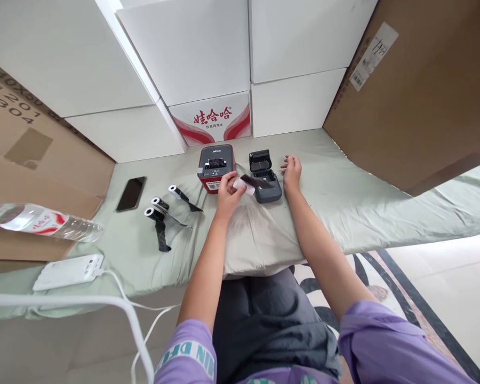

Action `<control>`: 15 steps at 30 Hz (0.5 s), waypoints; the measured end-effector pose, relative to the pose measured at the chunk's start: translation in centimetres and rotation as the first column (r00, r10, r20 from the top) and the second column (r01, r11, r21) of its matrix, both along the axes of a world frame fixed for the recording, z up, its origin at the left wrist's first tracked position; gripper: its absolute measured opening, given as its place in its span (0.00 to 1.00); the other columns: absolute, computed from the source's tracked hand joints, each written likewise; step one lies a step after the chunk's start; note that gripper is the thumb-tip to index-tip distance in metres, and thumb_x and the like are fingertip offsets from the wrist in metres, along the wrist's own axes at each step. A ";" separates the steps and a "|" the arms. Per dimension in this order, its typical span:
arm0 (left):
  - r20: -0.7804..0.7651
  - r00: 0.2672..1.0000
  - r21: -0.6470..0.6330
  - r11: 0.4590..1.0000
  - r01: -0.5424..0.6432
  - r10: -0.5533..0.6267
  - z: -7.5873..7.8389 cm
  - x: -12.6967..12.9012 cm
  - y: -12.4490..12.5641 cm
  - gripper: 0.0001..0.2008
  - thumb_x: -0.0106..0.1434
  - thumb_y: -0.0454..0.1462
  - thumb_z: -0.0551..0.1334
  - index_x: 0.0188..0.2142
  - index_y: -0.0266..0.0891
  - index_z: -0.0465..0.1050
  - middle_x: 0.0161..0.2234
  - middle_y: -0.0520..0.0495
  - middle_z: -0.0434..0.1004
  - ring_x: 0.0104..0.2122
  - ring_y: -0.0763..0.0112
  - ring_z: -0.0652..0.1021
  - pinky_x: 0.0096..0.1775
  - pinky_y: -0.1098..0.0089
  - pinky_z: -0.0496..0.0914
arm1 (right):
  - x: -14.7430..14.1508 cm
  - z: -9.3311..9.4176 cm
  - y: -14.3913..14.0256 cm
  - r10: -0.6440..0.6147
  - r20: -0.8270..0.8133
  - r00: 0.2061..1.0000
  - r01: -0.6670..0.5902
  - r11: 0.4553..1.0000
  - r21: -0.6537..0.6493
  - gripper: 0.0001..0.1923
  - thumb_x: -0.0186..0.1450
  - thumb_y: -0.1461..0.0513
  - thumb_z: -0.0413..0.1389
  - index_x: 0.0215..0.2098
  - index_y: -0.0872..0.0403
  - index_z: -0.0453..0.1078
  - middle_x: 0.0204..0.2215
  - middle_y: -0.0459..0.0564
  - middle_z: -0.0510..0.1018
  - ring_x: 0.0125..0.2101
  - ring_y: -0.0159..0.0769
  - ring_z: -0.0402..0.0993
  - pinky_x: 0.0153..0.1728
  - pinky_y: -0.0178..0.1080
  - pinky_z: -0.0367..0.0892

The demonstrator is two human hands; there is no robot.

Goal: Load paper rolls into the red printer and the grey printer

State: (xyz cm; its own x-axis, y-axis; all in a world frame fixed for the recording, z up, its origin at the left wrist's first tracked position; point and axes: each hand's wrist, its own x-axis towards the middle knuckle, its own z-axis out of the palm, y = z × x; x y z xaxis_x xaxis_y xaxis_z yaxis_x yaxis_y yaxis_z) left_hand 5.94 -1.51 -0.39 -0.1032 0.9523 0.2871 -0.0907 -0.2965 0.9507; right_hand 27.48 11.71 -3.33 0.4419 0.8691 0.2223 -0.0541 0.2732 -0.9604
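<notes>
My left hand (230, 196) is closed on a small label roll (245, 186), its white end towards me. A dark strip (256, 182) trails from the roll to the right, over a small dark label printer (269, 193) whose lid stands raised. Just right of that printer, my right hand (292, 172) rests on the cloth, fingers loosely apart and holding nothing. Behind my left hand stands a red and black printer (215, 162) with a dark piece at its top slot. Several similar rolls (154, 213) with loose black strips lie to the left.
A black phone (131, 193), a plastic water bottle (50, 220) and a white power bank (69, 271) with a cable are on the left. White boxes (192, 50) line the back. Large cardboard boxes (420, 96) flank both sides. Green cloth (328, 160) covers the surface.
</notes>
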 end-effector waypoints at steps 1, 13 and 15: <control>0.113 0.994 -0.026 1.000 0.012 -0.009 0.2 0.1 0.0 0.35 0.56 0.48 0.74 0.60 0.44 0.67 0.54 0.39 0.78 0.55 0.56 0.80 0.55 0.58 0.75 | 0.0 0.0 0.0 -0.002 -0.001 1.000 0.002 1.000 -0.001 0.16 0.69 0.47 0.51 0.38 0.50 0.68 0.37 0.46 0.73 0.30 0.32 0.71 0.30 0.36 0.65; 0.493 0.835 -0.127 0.929 0.347 -0.245 5.9 1.8 1.4 0.18 0.66 0.39 0.65 0.55 0.44 0.75 0.59 0.41 0.78 0.45 0.69 0.82 0.37 0.73 0.76 | -0.2 0.0 0.2 -0.001 0.005 1.000 0.001 1.000 -0.019 0.13 0.70 0.50 0.51 0.40 0.50 0.68 0.38 0.46 0.73 0.30 0.32 0.71 0.33 0.37 0.68; 0.471 0.833 -0.148 0.904 0.400 -0.291 7.7 1.8 3.4 0.15 0.67 0.37 0.64 0.53 0.42 0.76 0.53 0.41 0.81 0.42 0.69 0.82 0.35 0.74 0.76 | -0.2 -0.2 0.3 0.001 0.006 1.000 -0.001 1.000 -0.017 0.14 0.70 0.49 0.51 0.39 0.50 0.68 0.38 0.46 0.73 0.30 0.31 0.70 0.33 0.36 0.67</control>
